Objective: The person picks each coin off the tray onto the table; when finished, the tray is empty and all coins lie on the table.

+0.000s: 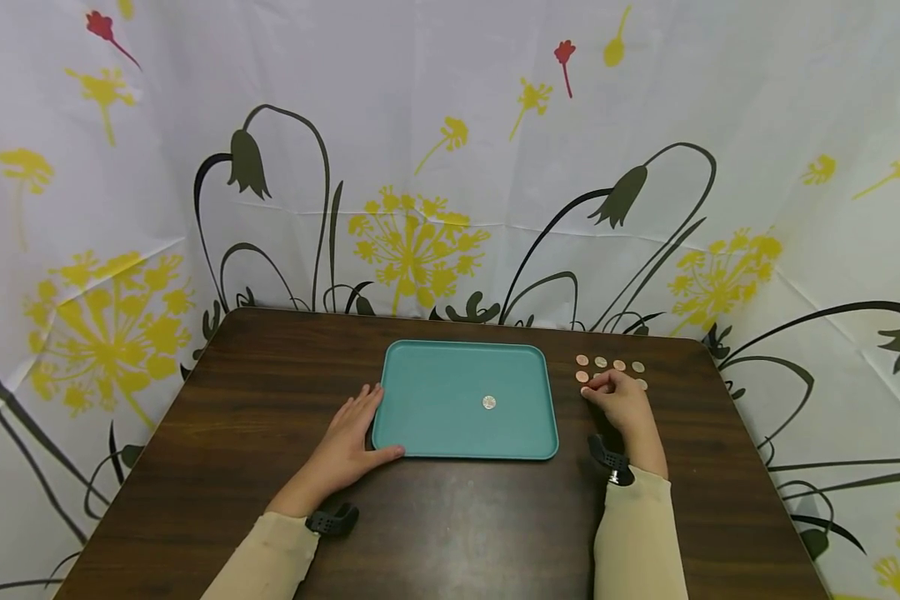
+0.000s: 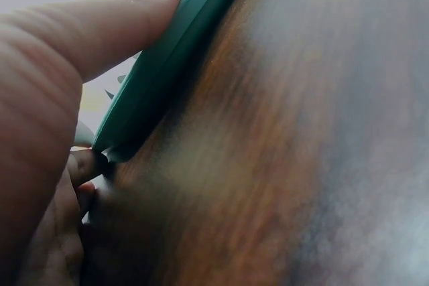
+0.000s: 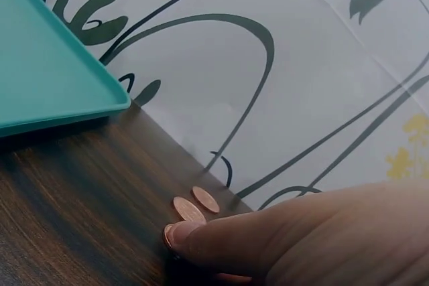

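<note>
A teal rectangular tray lies on the table, with one silvery coin on it. My left hand rests against the tray's near left corner, fingers along the left side and thumb on the front rim. Seen from the left wrist, the thumb lies straight across the tray's edge. Right of the tray, my right hand pinches a copper coin at the table surface. Several copper and silvery coins lie in rows around its fingertips, some partly hidden by the hand.
The dark wooden table ends at the back against a white curtain printed with flowers. Its coins sit near the back right corner, a short way from the tray's right rim.
</note>
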`<state>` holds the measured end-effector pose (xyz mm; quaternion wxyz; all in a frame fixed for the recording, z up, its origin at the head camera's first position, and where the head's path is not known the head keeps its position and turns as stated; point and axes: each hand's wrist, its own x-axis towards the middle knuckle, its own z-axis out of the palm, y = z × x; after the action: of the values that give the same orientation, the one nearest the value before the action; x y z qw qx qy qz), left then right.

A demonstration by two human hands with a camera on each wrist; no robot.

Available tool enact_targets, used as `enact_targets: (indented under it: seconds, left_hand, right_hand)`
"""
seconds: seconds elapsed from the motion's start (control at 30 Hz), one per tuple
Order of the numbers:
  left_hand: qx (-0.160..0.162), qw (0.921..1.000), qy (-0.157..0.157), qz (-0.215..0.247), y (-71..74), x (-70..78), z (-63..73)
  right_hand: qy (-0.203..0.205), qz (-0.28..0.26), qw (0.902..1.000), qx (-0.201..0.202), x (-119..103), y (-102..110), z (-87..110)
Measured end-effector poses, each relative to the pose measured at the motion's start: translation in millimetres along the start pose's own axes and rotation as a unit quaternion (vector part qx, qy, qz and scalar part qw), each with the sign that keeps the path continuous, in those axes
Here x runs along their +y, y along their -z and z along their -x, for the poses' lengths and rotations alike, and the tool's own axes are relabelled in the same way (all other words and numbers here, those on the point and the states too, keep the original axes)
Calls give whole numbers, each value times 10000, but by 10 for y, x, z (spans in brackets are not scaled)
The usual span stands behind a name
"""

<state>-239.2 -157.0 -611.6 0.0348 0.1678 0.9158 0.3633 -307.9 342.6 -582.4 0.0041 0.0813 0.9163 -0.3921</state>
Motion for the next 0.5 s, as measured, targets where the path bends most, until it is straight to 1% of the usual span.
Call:
enact_targets:
  seconds: [0.17, 0.3, 0.5]
  left_hand:
    - [5, 10000, -18, 18, -6, -1, -2]
    - [-14, 10000, -10, 32, -6, -3, 1]
    - [41, 10000, -50, 46, -6, -9, 4]
  right_hand:
    - [47, 72, 10000, -4, 1, 2, -5]
    - [89, -6, 9999, -127, -2, 12, 6]
    - [230, -42, 9993, -281, -15, 16, 12]
